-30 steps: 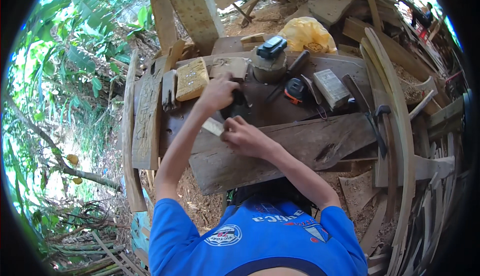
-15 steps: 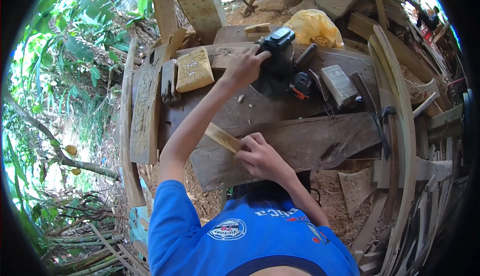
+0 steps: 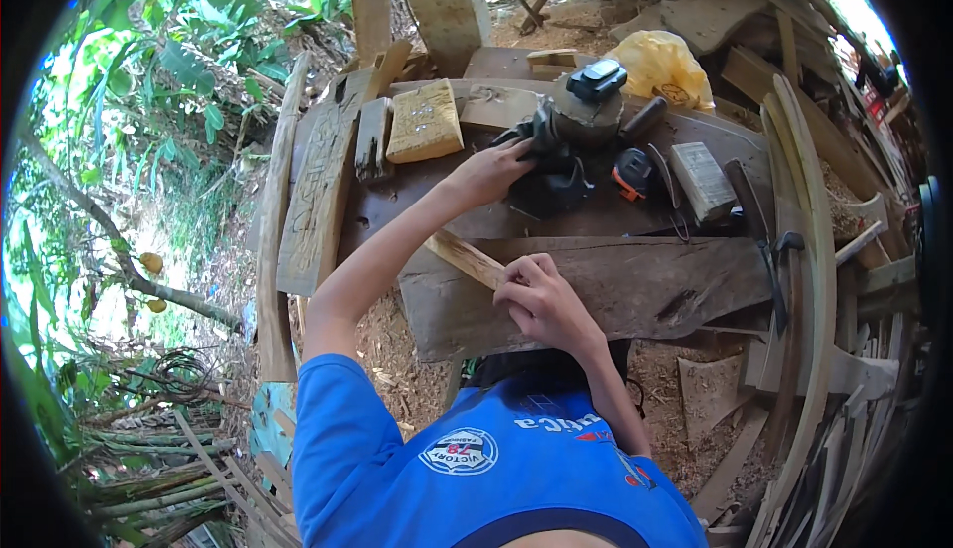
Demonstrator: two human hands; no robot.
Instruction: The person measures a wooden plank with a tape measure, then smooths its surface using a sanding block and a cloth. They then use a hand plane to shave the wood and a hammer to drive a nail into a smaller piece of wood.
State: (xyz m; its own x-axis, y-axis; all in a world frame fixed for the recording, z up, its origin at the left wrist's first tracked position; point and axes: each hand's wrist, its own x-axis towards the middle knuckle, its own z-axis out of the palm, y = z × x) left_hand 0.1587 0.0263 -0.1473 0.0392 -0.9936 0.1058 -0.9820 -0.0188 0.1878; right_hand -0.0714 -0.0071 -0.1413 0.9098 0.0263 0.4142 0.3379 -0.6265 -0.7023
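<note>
My left hand [image 3: 489,173] is stretched out over the far part of the workbench [image 3: 417,205], its fingers pinched on a dark cloth [image 3: 549,183]. The cloth lies crumpled beside a round wooden block [image 3: 586,119]. On that block rests a small black device [image 3: 598,78] with a pale top. Nearer to me, my right hand [image 3: 544,302] is closed around one end of a slim wooden stick [image 3: 462,256]. The stick points away to the left, over a broad rough plank [image 3: 586,285] along the bench's near side.
Right of the cloth are a black and orange tape measure [image 3: 632,173], a grey block [image 3: 702,181], a machete-like blade [image 3: 759,220] and a hammer [image 3: 789,260]. A yellow plastic bag [image 3: 663,69] sits behind. Wood blocks [image 3: 425,121] and a carved board [image 3: 323,191] stand left.
My left hand has moved from beside the black device down onto the cloth and shifted it, so the round block shows. My right hand still holds the stick. The whole view has shifted slightly.
</note>
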